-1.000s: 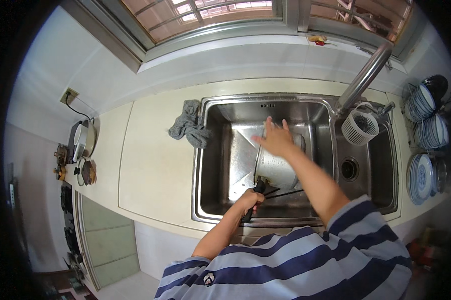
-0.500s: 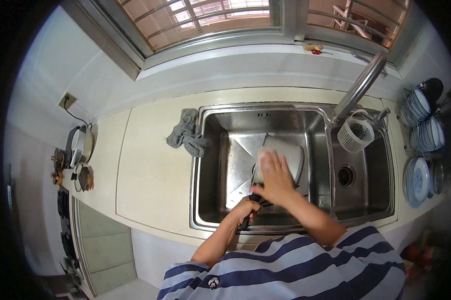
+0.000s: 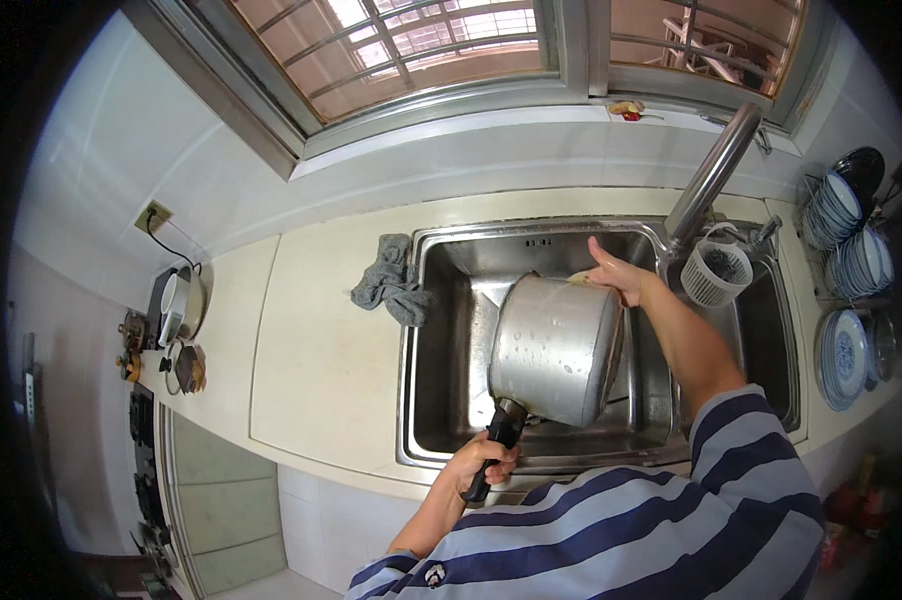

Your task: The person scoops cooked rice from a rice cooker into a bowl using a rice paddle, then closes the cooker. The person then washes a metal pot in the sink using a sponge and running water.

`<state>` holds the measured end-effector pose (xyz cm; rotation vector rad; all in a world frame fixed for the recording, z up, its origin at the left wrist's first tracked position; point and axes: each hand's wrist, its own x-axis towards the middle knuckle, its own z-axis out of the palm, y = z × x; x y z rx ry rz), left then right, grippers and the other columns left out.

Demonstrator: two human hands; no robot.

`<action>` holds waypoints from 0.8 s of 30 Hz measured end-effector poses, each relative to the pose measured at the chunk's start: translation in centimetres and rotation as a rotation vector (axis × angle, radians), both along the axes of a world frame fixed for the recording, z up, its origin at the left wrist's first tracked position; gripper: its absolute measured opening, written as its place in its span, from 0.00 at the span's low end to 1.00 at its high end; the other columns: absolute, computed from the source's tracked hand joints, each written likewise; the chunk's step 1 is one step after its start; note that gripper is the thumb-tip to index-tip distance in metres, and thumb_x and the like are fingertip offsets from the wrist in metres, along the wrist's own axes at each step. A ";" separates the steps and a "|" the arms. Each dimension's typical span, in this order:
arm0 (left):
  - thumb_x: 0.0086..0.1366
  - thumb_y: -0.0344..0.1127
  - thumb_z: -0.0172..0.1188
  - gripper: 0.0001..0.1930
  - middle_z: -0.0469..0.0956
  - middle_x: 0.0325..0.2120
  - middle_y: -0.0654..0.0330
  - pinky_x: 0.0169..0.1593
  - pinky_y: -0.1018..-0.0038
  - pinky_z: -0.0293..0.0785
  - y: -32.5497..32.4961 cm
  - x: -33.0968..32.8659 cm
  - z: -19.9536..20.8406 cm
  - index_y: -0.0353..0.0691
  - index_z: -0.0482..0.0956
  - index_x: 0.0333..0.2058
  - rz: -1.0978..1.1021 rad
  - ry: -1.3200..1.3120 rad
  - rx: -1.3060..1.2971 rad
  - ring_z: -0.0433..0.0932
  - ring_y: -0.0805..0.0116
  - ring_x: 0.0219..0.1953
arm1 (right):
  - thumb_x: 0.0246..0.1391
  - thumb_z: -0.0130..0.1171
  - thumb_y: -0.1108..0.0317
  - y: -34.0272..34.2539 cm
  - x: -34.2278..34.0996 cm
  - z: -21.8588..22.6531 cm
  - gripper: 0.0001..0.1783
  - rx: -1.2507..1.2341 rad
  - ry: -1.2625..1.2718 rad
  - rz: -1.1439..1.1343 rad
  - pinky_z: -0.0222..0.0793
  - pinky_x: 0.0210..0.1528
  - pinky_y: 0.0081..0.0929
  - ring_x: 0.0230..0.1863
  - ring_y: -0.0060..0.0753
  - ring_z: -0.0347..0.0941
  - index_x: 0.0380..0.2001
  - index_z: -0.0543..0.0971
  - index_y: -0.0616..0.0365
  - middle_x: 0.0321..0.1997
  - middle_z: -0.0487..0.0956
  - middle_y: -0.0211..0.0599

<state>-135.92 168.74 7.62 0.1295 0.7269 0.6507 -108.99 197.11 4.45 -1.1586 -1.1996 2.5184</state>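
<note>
A silver metal pot (image 3: pixel 553 345) lies tilted on its side in the large sink basin (image 3: pixel 451 300), its dull outer wall facing up. Its black handle (image 3: pixel 501 432) points down towards me, and my left hand (image 3: pixel 483 462) is wrapped around it. At the pot's far right edge is my right hand (image 3: pixel 626 275), its thumb stretched out. The other fingers bend round the edge and are partly hidden. A small pale yellow thing (image 3: pixel 579 277) shows at those fingertips; I cannot tell what it is.
The curved faucet (image 3: pixel 716 170) rises behind the basins. A white strainer basket (image 3: pixel 716 272) hangs over the smaller right basin. On the left counter lies a grey cloth (image 3: pixel 393 280). Blue-rimmed plates (image 3: pixel 841 360) and stacked bowls (image 3: pixel 861 265) stand at the right.
The pot has been turned and raised, so its side wall now faces up. My right hand has moved from the flat surface to the far right edge. My left hand keeps the handle.
</note>
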 end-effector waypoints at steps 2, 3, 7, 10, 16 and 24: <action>0.46 0.22 0.50 0.14 0.63 0.16 0.62 0.11 0.83 0.53 -0.3 -0.1 0.1 0.33 0.65 0.35 0.013 -0.014 0.026 0.57 0.80 0.10 | 0.39 0.34 0.20 -1.6 0.5 -1.6 0.53 -0.067 -0.134 -0.248 0.67 0.46 0.34 0.40 0.34 0.71 0.48 0.72 0.60 0.43 0.74 0.42; 0.46 0.22 0.50 0.16 0.64 0.17 0.62 0.11 0.83 0.53 -0.3 -0.2 0.1 0.33 0.65 0.37 0.013 -0.023 0.043 0.58 0.80 0.10 | 0.35 0.40 0.19 -2.6 0.6 -2.5 0.53 -0.138 -0.101 -0.328 0.67 0.47 0.37 0.41 0.36 0.72 0.47 0.72 0.58 0.44 0.75 0.42; 0.45 0.20 0.49 0.18 0.63 0.17 0.61 0.10 0.84 0.53 -0.1 -0.8 0.0 0.32 0.64 0.39 0.053 0.015 0.052 0.57 0.80 0.11 | 0.33 0.42 0.19 -7.0 0.0 -5.9 0.54 -0.159 0.470 -0.640 0.64 0.52 0.42 0.49 0.44 0.69 0.50 0.71 0.57 0.49 0.73 0.44; 0.46 0.20 0.48 0.17 0.63 0.18 0.61 0.11 0.84 0.52 0.1 -0.5 -0.4 0.33 0.64 0.39 0.062 -0.046 0.023 0.57 0.80 0.11 | 0.35 0.41 0.19 -9.3 -0.4 -6.7 0.55 -0.200 0.456 -0.745 0.60 0.55 0.44 0.52 0.46 0.67 0.53 0.68 0.57 0.52 0.72 0.44; 0.47 0.21 0.47 0.15 0.62 0.16 0.62 0.12 0.82 0.52 1.2 0.9 -1.5 0.33 0.65 0.37 0.128 -0.048 0.020 0.56 0.80 0.10 | 0.41 0.38 0.23 -14.6 -5.6 -5.6 0.51 -0.496 1.015 -0.731 0.54 0.60 0.48 0.58 0.46 0.61 0.56 0.65 0.54 0.57 0.67 0.44; 0.48 0.23 0.49 0.03 0.61 0.08 0.62 0.13 0.78 0.56 3.2 0.7 -2.7 0.35 0.65 0.19 0.193 0.441 0.295 0.58 0.76 0.08 | 0.52 0.26 0.31 -18.2 -11.5 -5.7 0.48 -0.772 0.816 -0.891 0.49 0.64 0.44 0.61 0.52 0.54 0.55 0.60 0.70 0.59 0.60 0.57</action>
